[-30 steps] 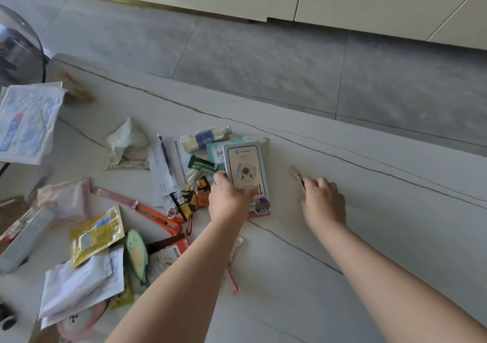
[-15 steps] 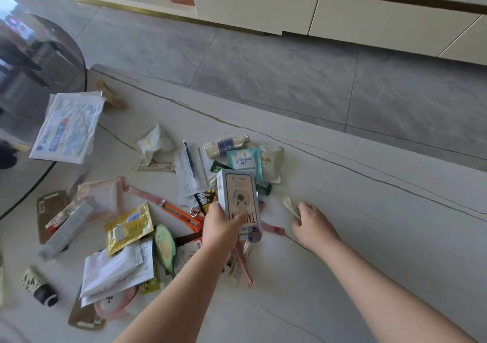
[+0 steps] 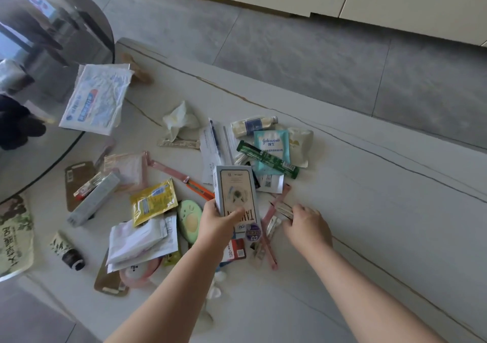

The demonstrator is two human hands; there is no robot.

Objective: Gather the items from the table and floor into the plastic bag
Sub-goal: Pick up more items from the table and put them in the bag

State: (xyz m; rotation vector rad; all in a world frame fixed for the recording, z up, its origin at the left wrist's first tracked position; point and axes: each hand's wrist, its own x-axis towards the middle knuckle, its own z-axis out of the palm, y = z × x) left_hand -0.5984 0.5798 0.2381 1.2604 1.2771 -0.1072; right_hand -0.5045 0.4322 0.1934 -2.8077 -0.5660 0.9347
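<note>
Many packets [image 3: 153, 201] crowding table [image 3: 369, 211]

A pale marble-look table [image 3: 369, 211] carries scattered sachets, a yellow packet [image 3: 152, 201], papers and a crumpled tissue [image 3: 178, 120].

- I am counting one pale blue box [image 3: 235, 190] in my left grip [image 3: 216, 224].
- One yellow sachet [image 3: 153, 201] is lying on the desk [image 3: 369, 211].
- One green stick pack [image 3: 267, 158] is lying there.
- One teal sachet [image 3: 271, 145] is lying there.
- One avocado-shaped pouch [image 3: 190, 220] is lying there.
</note>
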